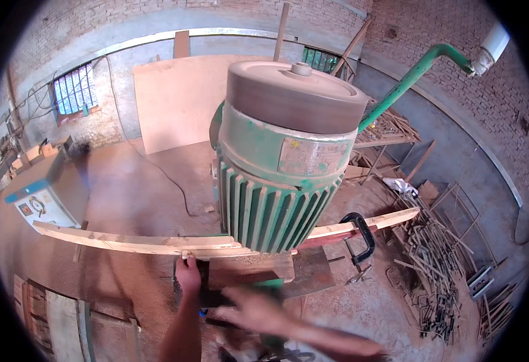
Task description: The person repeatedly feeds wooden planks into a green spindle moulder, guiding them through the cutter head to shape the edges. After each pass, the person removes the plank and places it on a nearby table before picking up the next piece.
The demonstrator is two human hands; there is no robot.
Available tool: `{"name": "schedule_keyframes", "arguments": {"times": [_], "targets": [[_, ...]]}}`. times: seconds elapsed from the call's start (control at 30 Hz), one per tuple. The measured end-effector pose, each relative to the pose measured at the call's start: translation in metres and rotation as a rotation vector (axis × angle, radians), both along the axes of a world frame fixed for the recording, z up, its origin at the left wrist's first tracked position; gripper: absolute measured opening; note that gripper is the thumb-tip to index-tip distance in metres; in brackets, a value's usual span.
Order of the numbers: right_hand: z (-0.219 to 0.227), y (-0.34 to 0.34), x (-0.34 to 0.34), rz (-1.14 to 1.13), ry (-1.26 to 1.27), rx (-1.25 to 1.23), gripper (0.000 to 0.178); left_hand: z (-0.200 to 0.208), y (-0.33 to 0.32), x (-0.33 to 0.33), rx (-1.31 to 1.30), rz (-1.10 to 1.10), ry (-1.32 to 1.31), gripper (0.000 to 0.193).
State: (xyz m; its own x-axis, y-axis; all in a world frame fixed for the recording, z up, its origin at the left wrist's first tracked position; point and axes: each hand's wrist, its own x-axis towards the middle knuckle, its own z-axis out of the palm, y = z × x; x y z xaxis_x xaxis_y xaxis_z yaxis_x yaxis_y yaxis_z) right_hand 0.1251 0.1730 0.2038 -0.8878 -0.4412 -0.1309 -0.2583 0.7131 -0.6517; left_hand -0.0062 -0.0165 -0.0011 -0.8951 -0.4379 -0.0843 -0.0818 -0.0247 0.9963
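Note:
A large green ribbed motor (276,199) stands upright in the middle, with a dusty brown wheel (294,99) on top. Behind and beneath its lower end runs a long pale wooden board (113,241), reaching far to both sides. My left hand (189,274) is closed on the end of a narrow wooden strip (201,253) along the board's near edge. Just right of it, my right hand (252,309) is blurred, its fingers stretched leftward and apart with nothing seen in them. A wooden block (249,271) lies below the motor, between the hands and the board.
A black C-clamp (361,238) grips the board's right part. A green pipe (415,81) rises behind the motor. Heaped wood offcuts (424,265) lie at right. A blue and white machine cabinet (47,193) stands at left; stacked planks (65,320) sit at lower left.

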Motion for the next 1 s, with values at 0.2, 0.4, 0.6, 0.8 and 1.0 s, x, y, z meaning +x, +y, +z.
{"name": "schedule_keyframes", "arguments": {"times": [0.2, 0.4, 0.6, 0.8, 1.0], "targets": [[-0.035, -0.03, 0.011, 0.047, -0.291, -0.319, 0.043, 0.003, 0.0, 0.001, -0.355, 0.072, 0.195, 0.027], [-0.084, 0.164, 0.055, -0.946, -0.475, -1.434, 0.042, 0.017, -0.003, -0.001, 0.316, -0.007, -0.125, 0.027], [-0.122, 0.186, 0.083, -1.049, 0.09, -0.682, 0.031, 0.032, -0.012, -0.006, 0.567, -0.045, -0.202, 0.027], [-0.09, 0.171, 0.087, -1.014, 0.087, -0.829, 0.028, 0.026, -0.109, -0.014, 0.569, 0.101, -0.115, 0.018], [-0.063, 0.093, 0.056, -0.73, 0.053, -0.882, 0.016, 0.115, -0.236, -0.001, 0.345, 0.007, 0.249, 0.013]]}}
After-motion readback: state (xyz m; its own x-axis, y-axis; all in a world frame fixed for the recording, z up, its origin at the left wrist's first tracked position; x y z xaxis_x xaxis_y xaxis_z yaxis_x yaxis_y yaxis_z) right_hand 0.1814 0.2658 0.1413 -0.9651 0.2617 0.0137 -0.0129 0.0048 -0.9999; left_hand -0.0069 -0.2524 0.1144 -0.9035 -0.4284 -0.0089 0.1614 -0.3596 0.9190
